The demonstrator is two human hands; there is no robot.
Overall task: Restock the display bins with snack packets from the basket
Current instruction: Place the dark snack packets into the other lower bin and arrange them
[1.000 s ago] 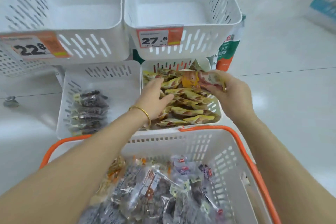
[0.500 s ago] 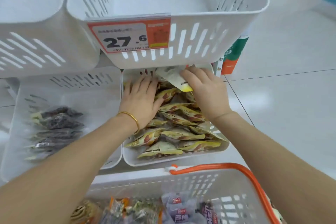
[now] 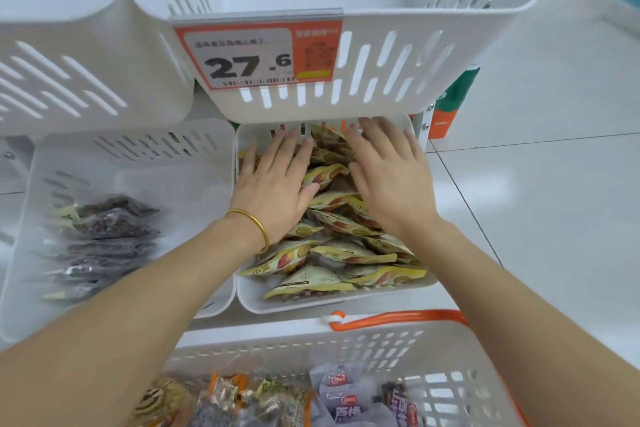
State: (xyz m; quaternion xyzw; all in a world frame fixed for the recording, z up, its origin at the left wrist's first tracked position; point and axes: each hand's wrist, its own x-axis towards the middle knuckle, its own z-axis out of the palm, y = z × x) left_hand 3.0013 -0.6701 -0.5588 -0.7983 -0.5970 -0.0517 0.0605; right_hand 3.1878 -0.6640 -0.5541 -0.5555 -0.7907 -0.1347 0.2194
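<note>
Both hands are down in the lower bin right now, the white one stuffed with yellow snack packets. The left hand lies flat on the packets toward the back left of that bin, palm down, fingers straight and spread, gripping nothing. There's a gold bangle on that wrist. The right hand is the same deal at the back right of the bin: flat, fingers splayed, resting on the packets with nothing pinched. The fingertips of both reach nearly to the bin's slotted back wall.

The yellow packets are heaped loosely from the front of the bin to the back, and a couple poke over its front rim.

Right above the bin hangs another white bin with a price tag reading 27.6 clipped to its front. Just left of the packet bin, side by side with it, is a neighbour bin holding a row of dark packets. In front of the packet bin, nearer the person, is the basket with an orange handle, holding mixed packets in purple, orange and dark wrappers. Behind the bin on its right, a green and orange carton stands on the floor.
</note>
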